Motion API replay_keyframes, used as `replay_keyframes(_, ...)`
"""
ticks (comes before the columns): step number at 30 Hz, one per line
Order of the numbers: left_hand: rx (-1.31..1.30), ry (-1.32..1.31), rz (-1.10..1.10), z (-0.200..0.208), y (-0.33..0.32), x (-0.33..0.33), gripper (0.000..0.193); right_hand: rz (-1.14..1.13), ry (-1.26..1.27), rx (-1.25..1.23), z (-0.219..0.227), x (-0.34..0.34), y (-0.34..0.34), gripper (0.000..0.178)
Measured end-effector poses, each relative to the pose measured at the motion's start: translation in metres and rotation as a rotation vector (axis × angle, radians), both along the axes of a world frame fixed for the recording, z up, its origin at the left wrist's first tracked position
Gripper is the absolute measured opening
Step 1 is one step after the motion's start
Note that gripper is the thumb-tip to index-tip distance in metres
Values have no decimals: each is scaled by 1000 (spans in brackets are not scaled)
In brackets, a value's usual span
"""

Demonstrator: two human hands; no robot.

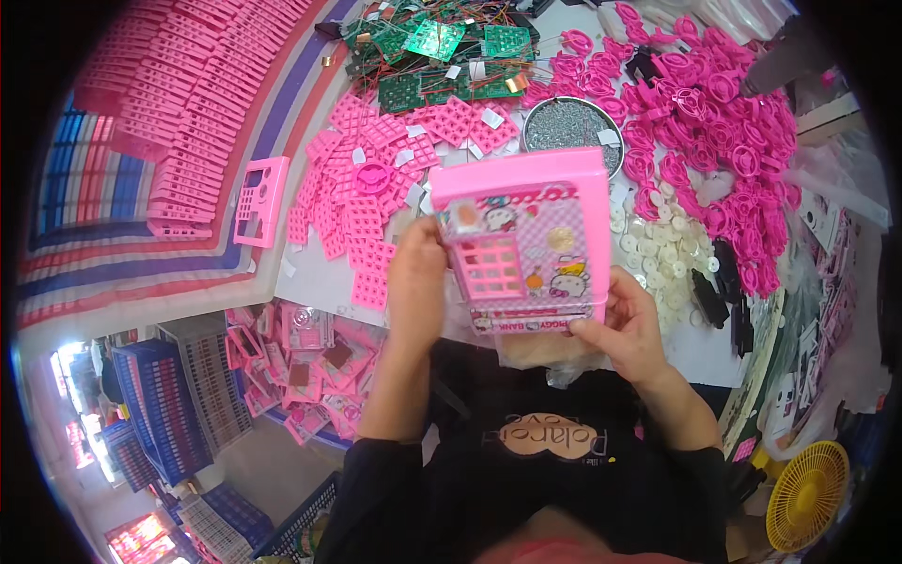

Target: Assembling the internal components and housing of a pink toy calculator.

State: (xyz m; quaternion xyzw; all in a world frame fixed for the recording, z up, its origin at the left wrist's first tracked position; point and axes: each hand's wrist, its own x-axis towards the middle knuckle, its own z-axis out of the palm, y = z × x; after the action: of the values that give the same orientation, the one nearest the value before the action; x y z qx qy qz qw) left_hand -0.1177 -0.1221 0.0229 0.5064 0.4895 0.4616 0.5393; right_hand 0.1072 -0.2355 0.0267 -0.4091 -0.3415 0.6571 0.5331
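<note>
Tilted over the near side of the work table is a pink toy money box with a keypad grid and a cartoon sticker on its front. My left hand is closed on its left edge, with part of the fingers hidden behind it. At the lower right corner my right hand grips it, thumb on the front. Clear crumpled plastic shows just under its lower end. Pink keypad pieces lie in a heap beyond my left hand. Cream-white discs are scattered beyond my right.
Green circuit boards with wires lie at the back. A round tin of small metal parts stands behind the box. Pink plastic parts are piled right. Stacked pink panels fill the far left. A yellow fan is at lower right.
</note>
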Motion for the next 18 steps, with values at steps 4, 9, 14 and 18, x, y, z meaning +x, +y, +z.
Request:
replay_keyframes(4, 22, -332, -107, 30, 6, 0, 27, 149, 39, -137, 15, 16, 11, 53)
replay_keyframes(9, 589, 102, -448, 21, 15, -18, 17, 197, -665, 347, -4, 64, 47, 44)
replay_keyframes(14, 981, 565, -849, 19, 2, -23, 33, 386, -1270, 743, -21, 85, 44, 45)
replay_keyframes(18, 764, 763, -927, 2, -30, -21, 49, 344, -1426, 707, -13, 80, 40, 53)
